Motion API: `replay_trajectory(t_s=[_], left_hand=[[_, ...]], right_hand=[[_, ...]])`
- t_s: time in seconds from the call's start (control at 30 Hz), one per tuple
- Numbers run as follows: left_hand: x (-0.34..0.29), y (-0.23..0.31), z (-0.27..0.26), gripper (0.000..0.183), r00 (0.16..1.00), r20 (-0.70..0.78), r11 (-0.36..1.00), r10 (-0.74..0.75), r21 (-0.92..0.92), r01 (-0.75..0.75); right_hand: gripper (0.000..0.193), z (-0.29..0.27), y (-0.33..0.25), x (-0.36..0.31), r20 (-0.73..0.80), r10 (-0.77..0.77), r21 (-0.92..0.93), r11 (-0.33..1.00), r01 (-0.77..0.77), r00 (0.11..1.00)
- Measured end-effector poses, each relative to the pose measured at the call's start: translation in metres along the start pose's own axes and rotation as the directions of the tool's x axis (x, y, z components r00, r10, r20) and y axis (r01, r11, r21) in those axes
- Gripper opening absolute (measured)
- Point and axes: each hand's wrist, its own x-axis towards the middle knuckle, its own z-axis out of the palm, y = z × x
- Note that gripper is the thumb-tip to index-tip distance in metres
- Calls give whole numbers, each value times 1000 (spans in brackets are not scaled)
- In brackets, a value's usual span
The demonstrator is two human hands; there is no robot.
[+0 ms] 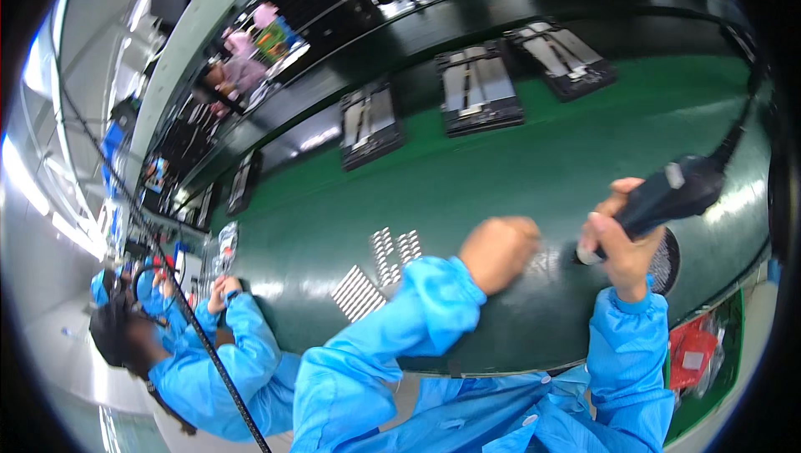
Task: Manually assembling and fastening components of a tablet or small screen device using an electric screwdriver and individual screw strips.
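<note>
My right hand (pixel 622 244) is wrapped round a black electric screwdriver (pixel 674 194), its tip end pointing left and down over the green bench top (pixel 325 211). A cord runs from its back end up to the right. To the left of it, my left hand (pixel 501 253) is curled into a fist above the bench, slightly blurred. Whatever its fingers may pinch is hidden. Below my right hand, partly covered by it, sits a round dark dish (pixel 667 265) of small metallic pieces. Small silver strips (pixel 359 294) lie in rows left of my left forearm, beside two clusters of small pale parts (pixel 384 257).
Several opened flat electronic devices (pixel 480 90) lie along the far side. At the left a co-worker in a blue smock (pixel 242 369) handles things near a clear plastic bag (pixel 226 244). A green crate (pixel 722 369) with a red packet (pixel 694 354) stands low right. A dark cable (pixel 183 307) crosses the left side.
</note>
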Motion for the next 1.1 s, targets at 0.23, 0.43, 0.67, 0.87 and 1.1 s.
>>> replay_trajectory(t_s=[0.23,0.43,0.67,0.87,1.1], left_hand=[[112,-93,-23,55,979,7,683,-204,717,137],[154,-152,-7,60,996,5,817,-85,572,67],[124,-129,-47,37,834,-535,803,135,552,224],[54,-35,-74,29,703,-656,867,275,486,114],[-51,71,-23,48,862,-433,911,265,404,-77]], right_hand=[[37,-9,0,11,19,114,-107,988,-111,993],[36,-15,1,9,3,196,-70,978,-196,981],[28,-20,1,15,49,40,-97,995,-35,998],[40,-41,-23,22,1,22,-90,996,-21,1000],[48,-87,-70,30,-198,-167,-176,975,133,966]])
